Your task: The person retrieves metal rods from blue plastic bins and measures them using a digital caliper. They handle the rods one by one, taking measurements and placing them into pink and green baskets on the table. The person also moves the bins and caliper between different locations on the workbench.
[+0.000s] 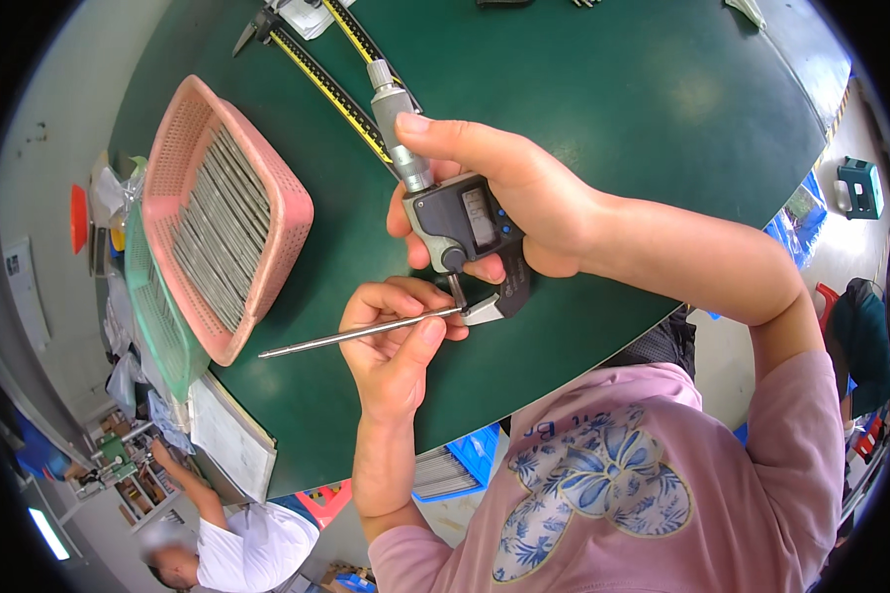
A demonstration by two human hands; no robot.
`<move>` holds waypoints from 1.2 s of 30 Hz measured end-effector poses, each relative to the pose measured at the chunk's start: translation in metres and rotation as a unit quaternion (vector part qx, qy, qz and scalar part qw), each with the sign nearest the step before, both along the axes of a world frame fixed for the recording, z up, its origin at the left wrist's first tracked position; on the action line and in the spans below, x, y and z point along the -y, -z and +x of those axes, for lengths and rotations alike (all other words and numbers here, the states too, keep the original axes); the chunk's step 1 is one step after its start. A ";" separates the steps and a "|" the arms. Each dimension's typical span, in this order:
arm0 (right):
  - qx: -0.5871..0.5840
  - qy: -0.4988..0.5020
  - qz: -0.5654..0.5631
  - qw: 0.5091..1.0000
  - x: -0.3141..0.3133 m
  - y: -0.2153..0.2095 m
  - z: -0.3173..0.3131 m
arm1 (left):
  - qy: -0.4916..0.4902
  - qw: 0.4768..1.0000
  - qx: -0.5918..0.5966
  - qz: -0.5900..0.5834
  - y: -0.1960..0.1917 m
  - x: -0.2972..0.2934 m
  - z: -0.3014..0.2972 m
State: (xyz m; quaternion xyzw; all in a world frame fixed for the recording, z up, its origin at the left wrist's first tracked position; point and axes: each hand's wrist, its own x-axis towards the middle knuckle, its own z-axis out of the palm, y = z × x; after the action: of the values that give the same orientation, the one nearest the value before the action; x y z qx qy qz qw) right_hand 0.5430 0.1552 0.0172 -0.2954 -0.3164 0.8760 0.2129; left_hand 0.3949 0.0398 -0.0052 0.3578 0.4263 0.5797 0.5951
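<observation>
My right hand (pixel 524 188) is wrapped round a digital micrometer (pixel 483 219), its thumb on the grey knurled thimble at the top. A thin metal rod (pixel 351 337) is pinched between the thumb and fingers of my left hand (pixel 391 346). The rod's right end sits at the micrometer's measuring gap, between spindle and anvil; whether both faces touch it I cannot tell. Its other end points left over the table. To the left, a pink plastic basket (pixel 292 212) holds many similar metal rods (pixel 222 227) lying side by side.
The green table (pixel 663 109) carries two calipers (pixel 326 89) beyond my hands. A green basket (pixel 158 316) and a paper folder (pixel 232 440) lie by the left edge. Below stands a blue crate (pixel 477 457) with rods. Another person (pixel 252 549) works at lower left.
</observation>
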 end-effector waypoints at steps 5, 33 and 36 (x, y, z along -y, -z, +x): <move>-0.043 -0.023 -0.051 0.998 -0.005 0.008 0.004 | -0.005 1.000 -0.027 0.005 0.001 -0.002 0.005; -0.065 0.088 0.025 0.994 0.000 0.003 0.005 | -0.041 0.994 -0.004 0.097 -0.021 -0.020 0.010; -0.020 0.067 0.125 0.990 0.007 0.005 0.004 | -0.105 0.988 -0.084 0.078 -0.004 -0.031 0.022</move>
State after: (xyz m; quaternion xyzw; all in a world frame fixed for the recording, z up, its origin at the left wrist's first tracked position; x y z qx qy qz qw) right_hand 0.5466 0.1480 0.0120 -0.2697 -0.3984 0.8191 0.3124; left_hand 0.4168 0.0709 -0.0016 0.4036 0.4640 0.6383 0.4631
